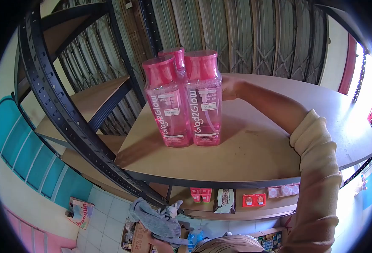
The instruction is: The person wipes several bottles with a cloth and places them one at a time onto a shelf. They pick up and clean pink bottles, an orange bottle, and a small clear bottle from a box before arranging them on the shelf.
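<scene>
Two pink Glad2Glow bottles (203, 105) stand upright side by side near the left end of the wooden shelf top (253, 139), and a third pink bottle (177, 59) shows behind them. My right hand (230, 87) reaches from the right to the back of the bottles; its fingers are hidden behind them, so its grip cannot be made out. Low in the view, my left hand (158, 244) is partly visible beside a grey cloth (158, 223) and a cardboard box (141, 239). The cloth hangs over that hand, and its fingers are mostly hidden.
A black metal upright (64, 101) rises left of the bottles. A folding metal gate (253, 38) stands behind the shelf. The lower shelf (253, 214) holds small pink and red boxes (254, 200) and a chocolate-labelled packet (225, 201). Crates with goods sit on the tiled floor (104, 211).
</scene>
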The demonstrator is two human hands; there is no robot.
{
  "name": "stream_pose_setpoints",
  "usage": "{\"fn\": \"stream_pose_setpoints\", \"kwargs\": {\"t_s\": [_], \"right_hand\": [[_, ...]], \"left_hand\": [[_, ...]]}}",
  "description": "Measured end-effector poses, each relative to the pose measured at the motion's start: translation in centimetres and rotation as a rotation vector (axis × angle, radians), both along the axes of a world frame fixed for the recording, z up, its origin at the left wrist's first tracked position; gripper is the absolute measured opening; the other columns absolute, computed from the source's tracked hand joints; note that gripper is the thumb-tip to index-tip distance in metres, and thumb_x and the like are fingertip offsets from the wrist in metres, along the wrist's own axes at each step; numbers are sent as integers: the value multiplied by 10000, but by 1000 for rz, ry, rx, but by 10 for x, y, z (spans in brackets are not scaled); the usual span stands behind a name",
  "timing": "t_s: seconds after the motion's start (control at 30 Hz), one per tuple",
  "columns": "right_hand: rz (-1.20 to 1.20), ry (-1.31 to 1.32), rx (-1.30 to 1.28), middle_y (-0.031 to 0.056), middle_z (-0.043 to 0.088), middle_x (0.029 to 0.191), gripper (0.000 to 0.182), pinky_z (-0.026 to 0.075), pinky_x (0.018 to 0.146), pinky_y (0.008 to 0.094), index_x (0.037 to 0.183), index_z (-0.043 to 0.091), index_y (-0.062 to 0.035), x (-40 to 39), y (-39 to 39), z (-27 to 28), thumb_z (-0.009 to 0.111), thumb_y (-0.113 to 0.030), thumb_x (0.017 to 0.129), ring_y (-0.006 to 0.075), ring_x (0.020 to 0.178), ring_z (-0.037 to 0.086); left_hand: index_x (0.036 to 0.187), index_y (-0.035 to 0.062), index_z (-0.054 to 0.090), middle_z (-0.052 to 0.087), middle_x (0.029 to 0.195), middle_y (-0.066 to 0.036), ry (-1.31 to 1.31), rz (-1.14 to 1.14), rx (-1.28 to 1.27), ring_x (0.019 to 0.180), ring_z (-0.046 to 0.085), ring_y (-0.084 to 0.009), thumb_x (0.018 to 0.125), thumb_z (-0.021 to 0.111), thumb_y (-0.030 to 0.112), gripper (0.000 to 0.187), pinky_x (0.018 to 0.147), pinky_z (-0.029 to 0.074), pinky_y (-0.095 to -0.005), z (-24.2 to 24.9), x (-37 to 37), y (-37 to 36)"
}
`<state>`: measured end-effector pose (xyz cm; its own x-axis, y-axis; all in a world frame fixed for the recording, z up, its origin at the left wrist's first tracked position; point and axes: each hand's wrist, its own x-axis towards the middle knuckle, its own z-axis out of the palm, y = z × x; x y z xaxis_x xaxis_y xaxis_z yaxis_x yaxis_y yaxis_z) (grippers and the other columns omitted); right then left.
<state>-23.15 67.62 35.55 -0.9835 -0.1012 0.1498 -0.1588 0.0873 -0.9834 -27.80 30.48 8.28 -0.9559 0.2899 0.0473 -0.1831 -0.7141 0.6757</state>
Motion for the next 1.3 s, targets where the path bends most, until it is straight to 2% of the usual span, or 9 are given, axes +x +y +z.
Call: {"fn": "stream_pose_setpoints", "kwargs": {"t_s": [0.2,0.43,0.63,0.77,1.03,1.17,1.23,1.27,1.3], "right_hand": [[-55,-22,28,56,473,1189,608,354,942,341,1242,365,-76,-3,1,2,658,-86,710,164,1085,460],[-209,-142,706,133,404,1242,729,411,864,373,1312,262,-78,18,35,67,631,-85,684,233,1075,461],[-451,-221,1330,148,392,1247,709,422,852,374,1302,287,-66,127,-10,118,629,-120,683,249,1071,462],[-432,-94,1351,134,391,1252,707,420,858,374,1308,283,-92,230,-63,84,631,-157,696,241,1079,456],[-539,-177,316,107,390,1261,704,417,870,374,1319,275,-145,425,-194,-114,636,-232,721,226,1095,443],[-793,-220,68,98,272,1353,941,393,893,414,1343,206,-142,415,-325,-298,740,-395,611,252,1197,333],[-950,-238,30,145,183,1375,1065,211,1013,383,1353,122,-91,393,-400,-366,776,-384,565,290,1261,187],[-1120,-107,-39,165,215,1345,1101,167,1021,352,1342,123,-57,376,-438,-398,799,-375,533,286,1250,204],[-1295,-60,-167,155,236,1307,1094,274,959,329,1341,100,-92,365,-472,-414,815,-300,539,233,1183,309]], "left_hand": [[1030,54,399,468,1028,-139,-2,-37,-3,949,492,-263,599,524,233,484,820,419,-373,-5,6,-4],[1027,55,403,468,1029,-137,61,-183,23,950,491,-261,598,526,235,481,820,419,-369,-10,21,-10],[1024,57,406,468,1030,-136,78,-531,-23,950,491,-259,598,527,236,478,820,418,-366,-28,65,-4],[1030,62,424,462,1051,-118,85,-654,-163,964,484,-243,604,535,247,478,825,415,-352,-70,95,2],[1166,138,356,393,1175,-90,135,-918,-388,1058,437,-239,780,514,198,421,900,361,-354,-102,177,15],[1171,143,315,335,1179,-88,132,-1125,-424,1085,363,-207,809,499,188,409,925,294,-324,-125,233,-18],[1177,120,278,302,1169,-86,116,-1238,-493,1074,331,-191,799,507,149,442,922,268,-311,-140,259,-49],[1174,111,245,270,1177,-94,215,-1345,-549,1080,307,-196,793,512,157,468,925,248,-311,-150,270,-69],[1198,98,232,267,1191,-88,183,-1457,-578,1103,302,-191,830,485,202,458,940,240,-308,-152,282,-90]]}}
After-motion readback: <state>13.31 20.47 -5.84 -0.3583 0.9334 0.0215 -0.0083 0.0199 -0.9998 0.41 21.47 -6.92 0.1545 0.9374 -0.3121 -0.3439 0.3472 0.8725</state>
